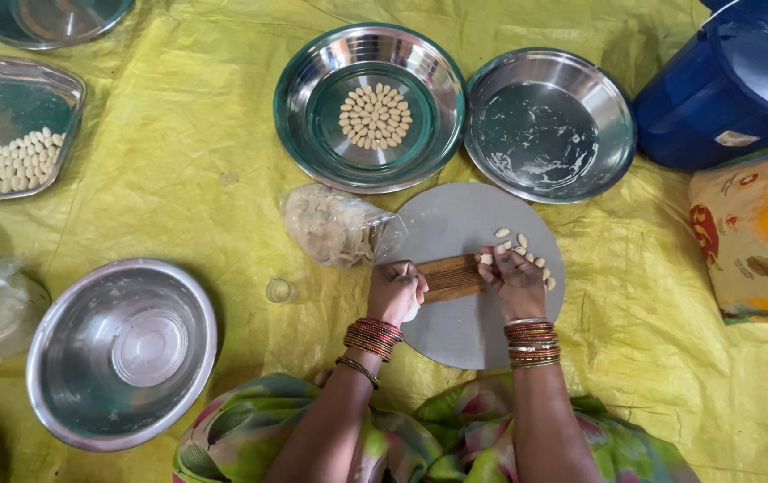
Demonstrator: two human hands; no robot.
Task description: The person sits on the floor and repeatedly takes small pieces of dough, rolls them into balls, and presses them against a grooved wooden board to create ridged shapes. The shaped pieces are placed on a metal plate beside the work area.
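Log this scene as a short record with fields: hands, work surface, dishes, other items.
left hand: left hand holds one end of a ridged wooden board
right hand: right hand presses at the board's other end
surface: round grey slab on a yellow sheet, small shaped dough pieces beside the fingers
dishes: steel plate with dough pieces, empty floury plate, empty bowl
other: plastic bag, blue tub

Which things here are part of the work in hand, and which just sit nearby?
In use: left hand and right hand on the ridged wooden board; round grey board; shaped dough pieces; steel plate of pieces.
Nearby: empty steel bowl; blue bucket; plastic bag.
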